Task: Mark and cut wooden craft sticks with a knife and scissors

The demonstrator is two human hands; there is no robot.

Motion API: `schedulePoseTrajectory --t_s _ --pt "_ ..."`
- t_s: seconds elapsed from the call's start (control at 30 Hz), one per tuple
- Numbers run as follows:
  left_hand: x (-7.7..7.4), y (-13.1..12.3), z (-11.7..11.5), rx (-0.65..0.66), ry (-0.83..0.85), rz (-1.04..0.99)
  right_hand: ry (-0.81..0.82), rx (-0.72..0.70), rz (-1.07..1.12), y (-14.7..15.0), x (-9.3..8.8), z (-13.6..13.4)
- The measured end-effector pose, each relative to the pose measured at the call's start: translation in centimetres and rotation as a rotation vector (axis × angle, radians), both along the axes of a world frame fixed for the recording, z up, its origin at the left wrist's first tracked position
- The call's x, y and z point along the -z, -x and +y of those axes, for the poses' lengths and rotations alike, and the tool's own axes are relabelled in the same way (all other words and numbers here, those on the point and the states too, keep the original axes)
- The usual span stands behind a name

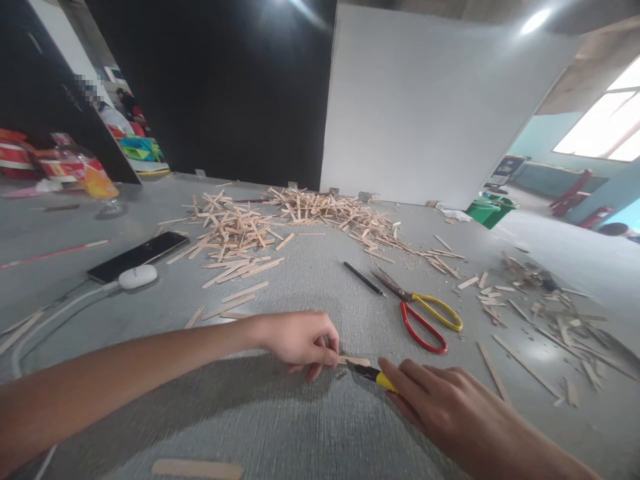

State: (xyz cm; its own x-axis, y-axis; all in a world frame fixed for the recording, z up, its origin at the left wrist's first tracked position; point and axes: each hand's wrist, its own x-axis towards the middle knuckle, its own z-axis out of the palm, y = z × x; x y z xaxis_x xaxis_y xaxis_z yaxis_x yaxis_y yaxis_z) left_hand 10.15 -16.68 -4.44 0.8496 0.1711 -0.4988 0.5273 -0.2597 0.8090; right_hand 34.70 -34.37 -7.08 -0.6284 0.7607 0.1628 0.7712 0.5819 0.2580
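Note:
My left hand pinches one end of a short wooden craft stick low over the grey table. In my right hand is a utility knife with a black and yellow body. Its blade end meets the stick close to my left fingertips; whether it has cut in, I cannot tell. Scissors with one red and one yellow handle lie beyond my right hand. Beside them rests a black pen. Another craft stick lies at the near edge of the view.
Heaps of craft sticks spread along black and white upright panels. Cut scraps litter the right side. At left are a phone, a white charger with its cable, and a bottle. A green bin stands beyond the table.

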Motion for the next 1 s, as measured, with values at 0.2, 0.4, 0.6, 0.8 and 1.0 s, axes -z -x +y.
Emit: schedulePoseTrajectory --t_s 0.2,0.4,0.6,0.8,1.0 --pt "0.0 0.1 0.0 -0.012 -0.017 -0.049 -0.032 0.036 0.078 0.3 -0.6 0.7" --pt "0.8 -0.1 0.0 -0.051 -0.006 -0.076 0.033 0.081 0.061 0.0 -1.3 0.9" --pt "0.7 -0.2 -0.3 -0.085 0.016 -0.094 0.142 0.084 0.088 -0.3 -2.2 1.2" --pt "0.6 -0.1 -0.1 -0.069 0.08 -0.069 0.201 0.114 0.095 -0.6 -2.6 1.7" --pt "0.8 -0.2 -0.2 -0.065 0.044 -0.059 0.091 0.065 0.028 -1.1 -1.9 2.2"
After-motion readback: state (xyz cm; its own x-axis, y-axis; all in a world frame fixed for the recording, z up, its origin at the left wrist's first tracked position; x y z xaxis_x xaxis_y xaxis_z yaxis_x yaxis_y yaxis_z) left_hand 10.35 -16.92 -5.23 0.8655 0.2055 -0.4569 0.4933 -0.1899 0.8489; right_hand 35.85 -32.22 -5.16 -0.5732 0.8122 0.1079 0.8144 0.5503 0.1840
